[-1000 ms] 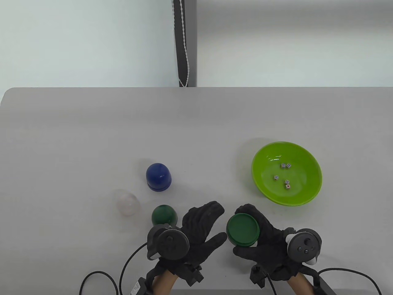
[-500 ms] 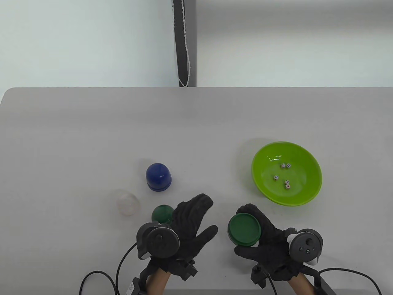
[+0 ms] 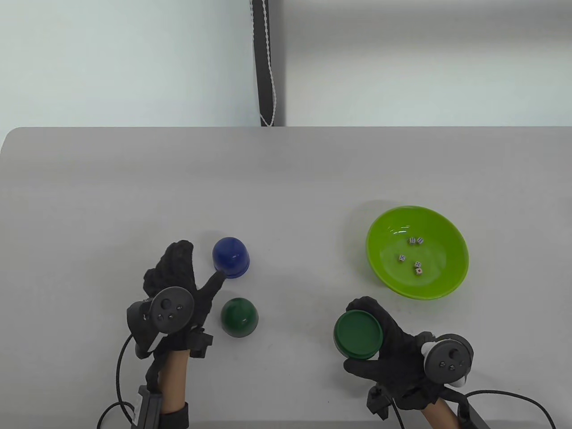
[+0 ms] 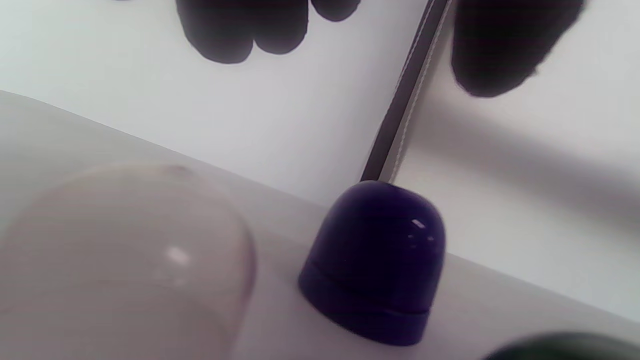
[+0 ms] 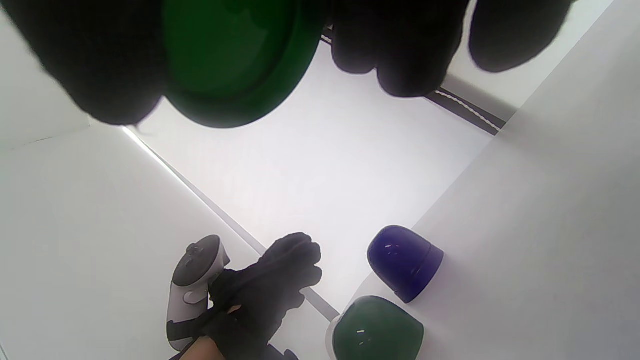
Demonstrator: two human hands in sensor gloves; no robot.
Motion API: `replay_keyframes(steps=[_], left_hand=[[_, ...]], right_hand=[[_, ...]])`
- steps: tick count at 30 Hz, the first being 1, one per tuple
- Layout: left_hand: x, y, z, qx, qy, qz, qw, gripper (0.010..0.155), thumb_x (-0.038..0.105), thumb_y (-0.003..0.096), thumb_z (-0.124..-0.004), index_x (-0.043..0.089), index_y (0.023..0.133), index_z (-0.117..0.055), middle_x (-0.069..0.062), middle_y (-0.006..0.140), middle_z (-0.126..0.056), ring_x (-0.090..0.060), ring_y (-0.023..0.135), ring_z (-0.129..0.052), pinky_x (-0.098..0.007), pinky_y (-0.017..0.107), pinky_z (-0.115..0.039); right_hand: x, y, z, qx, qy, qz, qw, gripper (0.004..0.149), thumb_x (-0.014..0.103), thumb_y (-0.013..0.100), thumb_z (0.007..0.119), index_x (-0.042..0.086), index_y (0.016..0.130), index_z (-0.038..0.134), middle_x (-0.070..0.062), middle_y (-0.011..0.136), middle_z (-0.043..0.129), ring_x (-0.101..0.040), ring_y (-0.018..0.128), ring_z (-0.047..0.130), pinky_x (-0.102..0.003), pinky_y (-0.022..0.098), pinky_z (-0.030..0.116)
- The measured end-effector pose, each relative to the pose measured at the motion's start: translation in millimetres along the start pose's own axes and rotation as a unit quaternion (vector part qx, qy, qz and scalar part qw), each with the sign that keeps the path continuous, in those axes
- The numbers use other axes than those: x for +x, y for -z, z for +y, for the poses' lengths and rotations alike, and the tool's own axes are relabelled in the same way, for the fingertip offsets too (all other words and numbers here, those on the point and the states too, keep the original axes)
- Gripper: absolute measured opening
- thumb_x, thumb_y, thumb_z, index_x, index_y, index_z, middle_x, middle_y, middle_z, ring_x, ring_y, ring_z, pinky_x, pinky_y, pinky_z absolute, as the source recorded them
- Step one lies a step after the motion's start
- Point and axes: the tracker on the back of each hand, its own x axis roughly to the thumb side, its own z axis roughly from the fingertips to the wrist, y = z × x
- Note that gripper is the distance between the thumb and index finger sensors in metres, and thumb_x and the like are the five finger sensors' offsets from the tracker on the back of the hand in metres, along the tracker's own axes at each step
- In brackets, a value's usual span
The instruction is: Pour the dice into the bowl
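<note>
A lime green bowl (image 3: pixel 447 232) stands at the right with several white dice (image 3: pixel 402 258) in it. My right hand (image 3: pixel 359 337) holds a round dark green lid (image 3: pixel 357 328) near the front edge, its flat face up; the lid also shows in the right wrist view (image 5: pixel 235 60). My left hand (image 3: pixel 194 268) is open over a clear dome cup (image 4: pixel 125 260), which it hides in the table view. Its fingers (image 4: pixel 240 30) hang above the cup without touching it. Its thumb reaches toward a blue dome cup (image 3: pixel 230 257).
A dark green dome cup (image 3: pixel 239 317) stands mouth down right of my left hand and in front of the blue one. Both show in the right wrist view, the blue cup (image 5: pixel 405 262) and the green cup (image 5: pixel 377 330). Glove cables trail off the front edge.
My left hand has moved left and away from me, from beside the green lid to over the clear cup. My right hand and the lid have barely moved.
</note>
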Motion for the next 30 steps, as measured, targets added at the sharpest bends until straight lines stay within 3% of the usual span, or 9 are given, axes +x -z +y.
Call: replay_keyframes(steps=[3,8,15,19,21,24,27,30], left_hand=[[-15.5,0.9,-7.0,-0.022,0.003,0.045,0.999,0.102,0.058,0.05,-0.086,0.003,0.116,-0.031,-0.036,0.114,-0.049,-0.06,0.099,-0.059,-0.085,0.062,-0.038],[-28.3,4.0,-28.3,-0.13,0.032,0.086,0.987,0.105,0.059,0.0496,-0.086,0.002,0.117,-0.029,-0.04,0.114,-0.047,-0.061,0.099,-0.06,-0.084,0.063,-0.038],[-27.7,5.1,-42.3,-0.173,0.056,0.094,0.979,0.098,0.054,0.0502,-0.087,0.0,0.115,-0.038,-0.034,0.11,-0.062,-0.054,0.096,-0.071,-0.083,0.064,-0.041],[-25.0,1.5,-45.6,-0.211,0.091,0.121,0.966,0.098,0.052,0.051,-0.087,-0.001,0.116,-0.035,-0.038,0.113,-0.053,-0.058,0.099,-0.06,-0.082,0.064,-0.039],[-23.0,-0.7,-47.3,-0.259,0.121,0.138,0.948,0.099,0.054,0.0526,-0.083,0.002,0.116,-0.027,-0.037,0.115,-0.044,-0.058,0.103,-0.052,-0.082,0.065,-0.037],[-19.5,-1.3,-46.9,-0.249,0.131,0.136,0.95,0.096,0.052,0.0528,-0.082,0.0,0.115,-0.03,-0.036,0.114,-0.048,-0.06,0.101,-0.054,-0.082,0.065,-0.037],[-16.8,-0.4,-43.1,-0.208,0.175,0.116,0.955,0.095,0.053,0.049,-0.087,-0.002,0.113,-0.043,-0.031,0.105,-0.068,-0.053,0.094,-0.073,-0.08,0.065,-0.046],[-15.4,-1.5,-39.5,-0.199,0.176,0.114,0.957,0.094,0.053,0.0484,-0.087,-0.001,0.113,-0.045,-0.03,0.105,-0.069,-0.052,0.093,-0.074,-0.08,0.065,-0.046]], right_hand=[[-0.7,-0.3,0.3,0.0,-0.008,0.0,1.0,0.112,0.061,0.036,0.091,-0.003,0.109,0.036,-0.028,0.106,0.063,-0.049,0.087,0.078,-0.068,0.056,0.067],[-3.1,0.3,0.6,0.002,-0.007,0.008,1.0,0.111,0.061,0.036,0.091,-0.003,0.109,0.036,-0.028,0.105,0.063,-0.049,0.087,0.078,-0.068,0.056,0.067],[-2.2,0.1,1.9,0.008,-0.011,0.005,1.0,0.112,0.061,0.036,0.091,-0.003,0.109,0.036,-0.028,0.105,0.063,-0.049,0.087,0.079,-0.068,0.056,0.067],[-1.7,0.0,2.7,0.012,-0.01,0.002,1.0,0.111,0.061,0.036,0.091,-0.003,0.109,0.036,-0.028,0.105,0.063,-0.049,0.087,0.079,-0.068,0.056,0.067],[-1.2,-0.1,3.9,0.017,-0.011,0.001,1.0,0.111,0.061,0.036,0.091,-0.003,0.109,0.036,-0.028,0.106,0.063,-0.048,0.087,0.08,-0.068,0.056,0.067],[-1.1,-0.1,5.5,0.024,-0.011,0.001,1.0,0.111,0.061,0.036,0.091,-0.004,0.109,0.036,-0.028,0.106,0.063,-0.049,0.086,0.08,-0.068,0.056,0.067],[-1.6,-0.1,5.7,0.028,-0.009,0.005,1.0,0.111,0.061,0.036,0.091,-0.004,0.109,0.036,-0.028,0.105,0.063,-0.049,0.086,0.08,-0.069,0.056,0.066],[-2.0,0.0,5.6,0.027,-0.008,0.007,1.0,0.111,0.061,0.036,0.091,-0.004,0.109,0.037,-0.028,0.105,0.063,-0.048,0.086,0.08,-0.069,0.056,0.066]])
